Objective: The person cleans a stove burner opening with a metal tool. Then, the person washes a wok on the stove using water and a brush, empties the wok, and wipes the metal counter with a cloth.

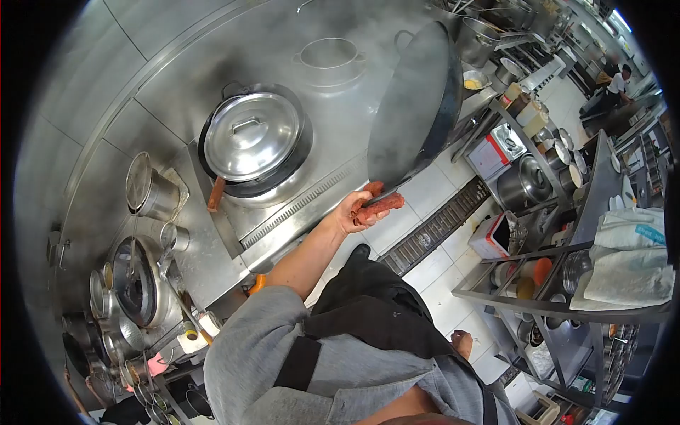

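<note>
My left hand point(352, 212) is closed around a red cloth point(382, 205) at the near rim of a large dark wok point(414, 106). The wok is tilted up steeply over the edge of the steel range, with steam or smoke about it. My right hand point(462, 343) hangs low by my side, partly hidden by my clothing; its fingers are too small to make out. To the left of the wok, a shiny lid point(253, 145) covers another wok with a wooden handle point(216, 195).
A steel pot point(329, 62) stands at the back of the range point(333, 120). Ladles, a strainer point(139, 180) and bowls lie at the left. Shelves point(524, 306) with pots and towels point(630, 262) stand at the right. A person point(618, 85) is far off, upper right.
</note>
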Tool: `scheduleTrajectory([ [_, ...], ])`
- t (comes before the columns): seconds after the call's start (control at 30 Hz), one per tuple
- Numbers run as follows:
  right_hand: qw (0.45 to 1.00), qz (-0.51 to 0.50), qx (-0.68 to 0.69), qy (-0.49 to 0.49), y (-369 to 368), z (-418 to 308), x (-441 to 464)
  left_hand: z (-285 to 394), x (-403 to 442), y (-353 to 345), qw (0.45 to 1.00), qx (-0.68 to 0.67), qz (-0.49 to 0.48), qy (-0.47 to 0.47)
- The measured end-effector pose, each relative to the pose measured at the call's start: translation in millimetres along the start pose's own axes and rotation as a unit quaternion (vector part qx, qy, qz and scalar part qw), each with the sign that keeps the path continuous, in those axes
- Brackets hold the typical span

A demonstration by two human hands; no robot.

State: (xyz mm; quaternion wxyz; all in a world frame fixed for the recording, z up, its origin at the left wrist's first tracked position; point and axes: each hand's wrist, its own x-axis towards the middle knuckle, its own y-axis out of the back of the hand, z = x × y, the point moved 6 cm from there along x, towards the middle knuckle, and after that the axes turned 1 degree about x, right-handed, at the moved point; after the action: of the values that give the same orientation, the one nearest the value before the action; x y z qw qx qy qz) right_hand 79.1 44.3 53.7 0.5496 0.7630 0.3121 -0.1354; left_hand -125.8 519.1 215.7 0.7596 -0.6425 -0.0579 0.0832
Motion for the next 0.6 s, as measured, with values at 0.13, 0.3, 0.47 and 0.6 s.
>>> scheduleTrajectory([
  [0.13,0.999,-0.036,-0.012,0.017,-24,21,14,-17,-15,-22,0.999,0.034,0.019,-0.011],
  [0.3,0.976,0.062,-0.091,0.186,-52,31,63,0,-65,-39,0.923,0.073,0.31,-0.218],
  [0.47,0.987,0.06,0.012,0.149,-43,-14,37,31,-125,-58,0.879,0.2,0.282,-0.329],
  [0.6,0.987,0.078,-0.025,0.139,-63,-25,-18,43,-201,-76,0.87,0.169,0.257,-0.386],
])
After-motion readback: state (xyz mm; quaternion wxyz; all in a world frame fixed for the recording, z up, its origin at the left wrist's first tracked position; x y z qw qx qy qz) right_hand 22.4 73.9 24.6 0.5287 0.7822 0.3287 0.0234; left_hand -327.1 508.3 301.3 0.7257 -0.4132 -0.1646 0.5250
